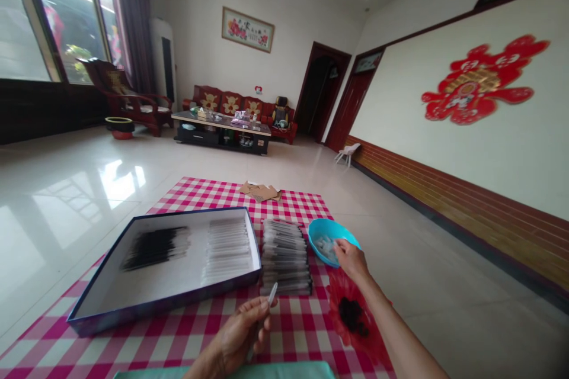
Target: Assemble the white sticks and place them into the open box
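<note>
Head view: left hand point(240, 334) tilts pen tube point(271, 295) up-right.

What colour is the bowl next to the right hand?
The plastic bowl is bright blue, best seen in the head view.

A single wide-angle view comes from a camera worn on the person's head, looking forward and down, with the left hand point(242, 334) and right hand point(351, 260) close to the lens in the lower part of the frame, above a pink-and-white checked tablecloth point(288, 331). From that high, near vantage the same frame also reaches far across the glossy tile floor point(444, 320) to a red sofa point(231, 103) at the distant end of the room, with tall windows point(66, 18) along the left edge and a cream wall point(444, 154) running down the right.
</note>
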Demonstrator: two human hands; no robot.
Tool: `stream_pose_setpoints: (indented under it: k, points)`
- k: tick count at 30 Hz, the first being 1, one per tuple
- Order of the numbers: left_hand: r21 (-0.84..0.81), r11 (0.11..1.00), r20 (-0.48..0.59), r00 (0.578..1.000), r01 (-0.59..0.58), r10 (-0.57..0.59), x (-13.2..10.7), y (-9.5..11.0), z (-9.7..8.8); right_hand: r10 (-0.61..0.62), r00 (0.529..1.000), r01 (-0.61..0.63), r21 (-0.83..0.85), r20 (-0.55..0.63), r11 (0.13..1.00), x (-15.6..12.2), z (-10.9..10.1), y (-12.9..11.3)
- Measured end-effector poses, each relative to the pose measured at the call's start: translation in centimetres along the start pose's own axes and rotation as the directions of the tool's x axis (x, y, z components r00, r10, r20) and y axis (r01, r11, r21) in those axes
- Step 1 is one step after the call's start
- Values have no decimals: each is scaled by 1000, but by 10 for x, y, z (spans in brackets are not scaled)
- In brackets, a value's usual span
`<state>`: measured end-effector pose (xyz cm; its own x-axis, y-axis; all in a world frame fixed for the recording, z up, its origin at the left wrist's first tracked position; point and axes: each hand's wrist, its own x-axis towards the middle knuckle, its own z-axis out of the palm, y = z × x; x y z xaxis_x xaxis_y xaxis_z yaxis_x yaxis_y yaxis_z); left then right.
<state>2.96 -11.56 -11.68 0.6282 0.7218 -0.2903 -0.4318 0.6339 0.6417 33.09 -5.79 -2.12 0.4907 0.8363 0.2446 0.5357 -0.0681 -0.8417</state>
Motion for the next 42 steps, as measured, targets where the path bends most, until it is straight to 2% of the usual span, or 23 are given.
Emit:
stream_pose_setpoints:
  k: [3,5,9,12,15,18,24,26,28,30,31,32,33,34,35,37,42]
  points:
    - [1,1000,0,1000,1,-1,0,-1,-1,-11,997,11,3,-72,1000,1,-3,-2]
    - [-7,1000,9,1000,2,-2,0,0,-1,-34,996,37,35,-87,999,-16,3,-8]
    - [-27,999,35,999,17,-16,-1,2,-1,-70,997,71,138,-14,988,-84,37,-22]
    - [-42,999,14,1000,10,-9,-2,3,0,-45,997,26,262,68,965,-140,71,-24]
    - [-60,998,13,1000,-22,23,-2,3,0,-47,994,15,304,98,952,-174,93,-18]
    - [-70,997,20,999,-31,33,-2,3,0,-35,994,1,322,100,947,-183,99,-11]
    - [-66,998,29,999,-14,16,-8,3,5,-31,986,-23,318,164,948,-176,99,-6]
    - [24,999,43,998,-37,36,-12,11,11,-36,982,-22,305,185,952,-175,99,-4]
    - [196,974,66,992,-117,106,-18,30,18,-60,976,-3,287,211,958,-175,100,0]
    - [445,863,90,970,-240,224,-21,62,22,-82,971,20,268,223,963,-175,102,4]
    - [598,748,102,953,-287,284,-21,81,22,-89,971,29,260,223,965,-174,104,6]
    - [757,573,97,920,-316,379,-19,100,20,-93,972,36,254,217,967,-174,105,8]
    - [903,324,104,874,-284,475,-16,119,16,-96,973,41,251,209,967,-174,106,9]
    - [983,59,111,813,-176,572,-12,135,10,-100,974,47,251,202,967,-173,107,10]
    - [993,-19,105,793,-117,600,-8,147,4,-107,975,54,255,197,965,-173,108,10]
    - [993,-116,96,774,-29,626,2,159,-11,-123,974,69,270,190,960,-173,108,10]
    - [962,-257,84,798,90,596,19,144,-35,-167,971,115,278,171,954,-173,108,7]
